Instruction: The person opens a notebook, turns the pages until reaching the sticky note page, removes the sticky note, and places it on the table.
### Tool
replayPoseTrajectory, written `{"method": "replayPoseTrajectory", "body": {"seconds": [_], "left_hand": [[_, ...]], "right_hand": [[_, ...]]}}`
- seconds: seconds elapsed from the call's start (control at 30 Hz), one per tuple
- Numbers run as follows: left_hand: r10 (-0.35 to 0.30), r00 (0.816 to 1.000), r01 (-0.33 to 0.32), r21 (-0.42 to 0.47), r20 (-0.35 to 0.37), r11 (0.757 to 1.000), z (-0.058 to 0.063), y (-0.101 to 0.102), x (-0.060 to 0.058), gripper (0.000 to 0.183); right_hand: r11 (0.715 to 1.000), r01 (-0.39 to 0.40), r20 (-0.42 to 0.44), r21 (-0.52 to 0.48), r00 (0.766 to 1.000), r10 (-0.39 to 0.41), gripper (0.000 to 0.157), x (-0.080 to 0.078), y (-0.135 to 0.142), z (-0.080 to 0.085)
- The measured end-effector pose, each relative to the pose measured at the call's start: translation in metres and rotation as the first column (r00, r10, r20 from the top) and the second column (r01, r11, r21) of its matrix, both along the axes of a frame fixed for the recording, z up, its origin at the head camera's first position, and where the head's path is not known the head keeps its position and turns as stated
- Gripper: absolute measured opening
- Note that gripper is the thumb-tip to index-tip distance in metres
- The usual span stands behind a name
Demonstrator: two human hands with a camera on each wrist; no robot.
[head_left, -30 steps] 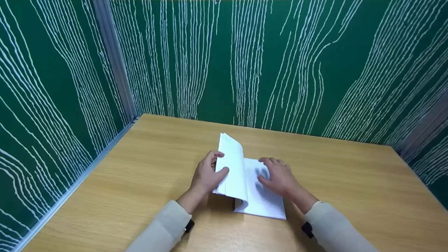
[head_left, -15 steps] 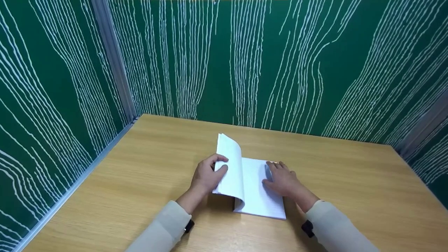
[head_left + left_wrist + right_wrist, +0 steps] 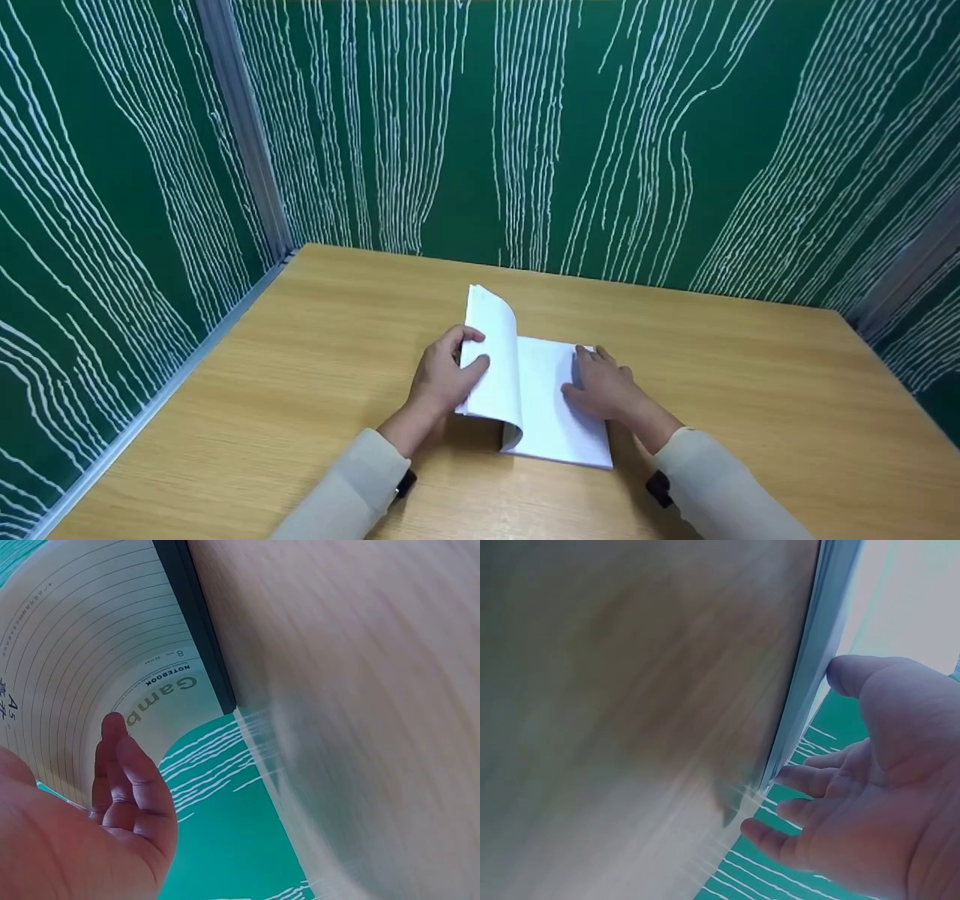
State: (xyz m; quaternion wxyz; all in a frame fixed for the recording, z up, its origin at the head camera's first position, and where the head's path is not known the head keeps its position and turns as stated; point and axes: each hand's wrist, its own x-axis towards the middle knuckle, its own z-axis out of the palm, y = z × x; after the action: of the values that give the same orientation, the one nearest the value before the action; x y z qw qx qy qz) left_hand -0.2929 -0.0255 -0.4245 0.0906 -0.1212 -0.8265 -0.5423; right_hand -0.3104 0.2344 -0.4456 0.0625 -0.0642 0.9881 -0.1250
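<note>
An open notebook [image 3: 555, 431] lies on the table, its right-hand page facing up. My left hand [image 3: 442, 373] grips the raised left part, a curved bundle of white pages [image 3: 496, 360], with the thumb on the near side and the other fingers around the outer edge. From below, the left wrist view shows the lined, printed cover [image 3: 97, 615] with "NOTEBOOK" on it, a dark spine strip [image 3: 199, 630] and the left fingers [image 3: 148, 787] against it. My right hand [image 3: 604, 386] rests on the right page near its outer edge, fingers extended; the right wrist view shows the page block's edge [image 3: 799, 682] beside its fingertips.
The wooden table [image 3: 360, 315] extends around the notebook on all sides. Green panels [image 3: 465, 150] with wavy white lines stand behind and at both sides, joined by a grey corner post [image 3: 247, 135] at the left.
My right hand has come down onto the right page and shifted slightly right. The raised pages have tilted a little further left, while my left hand keeps its grip with a small finger shift.
</note>
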Motion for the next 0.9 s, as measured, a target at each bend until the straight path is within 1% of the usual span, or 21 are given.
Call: {"method": "replayPoseTrajectory", "body": {"seconds": [0.13,0.3,0.5,0.67,0.8,0.9], "left_hand": [[-0.003,1.0,0.003,0.014,0.025,1.0,0.0003,0.0005,-0.0002,0.022],[0.006,0.999,-0.006,0.006,0.035,1.0,0.0,0.0004,-0.0002,0.019],[0.018,1.0,-0.018,0.019,-0.001,1.0,0.0007,0.0005,0.0001,0.012],[0.005,0.999,-0.003,0.04,-0.036,0.999,0.001,-0.0008,-0.0015,0.023],[-0.009,0.999,0.01,0.041,-0.044,0.999,-0.0002,-0.0023,-0.0019,0.028],[-0.003,0.999,0.005,0.031,-0.042,1.0,-0.0004,-0.0028,-0.0014,0.029]], "right_hand": [[1.0,0.006,0.017,-0.002,1.0,-0.006,0.076,-0.0002,-0.001,0.0018],[1.0,0.015,0.022,-0.006,1.0,-0.015,0.077,-0.0008,-0.0014,0.0014],[1.0,0.022,0.019,-0.009,1.0,-0.022,0.077,-0.0007,-0.0026,0.0024],[1.0,0.019,0.007,-0.015,1.0,-0.019,0.076,-0.0017,-0.0041,0.0039],[1.0,0.0,-0.025,-0.001,1.0,-0.001,0.074,-0.0023,-0.0047,0.0026],[1.0,-0.014,-0.043,0.01,0.999,0.015,0.074,-0.0024,-0.005,0.0017]]}}
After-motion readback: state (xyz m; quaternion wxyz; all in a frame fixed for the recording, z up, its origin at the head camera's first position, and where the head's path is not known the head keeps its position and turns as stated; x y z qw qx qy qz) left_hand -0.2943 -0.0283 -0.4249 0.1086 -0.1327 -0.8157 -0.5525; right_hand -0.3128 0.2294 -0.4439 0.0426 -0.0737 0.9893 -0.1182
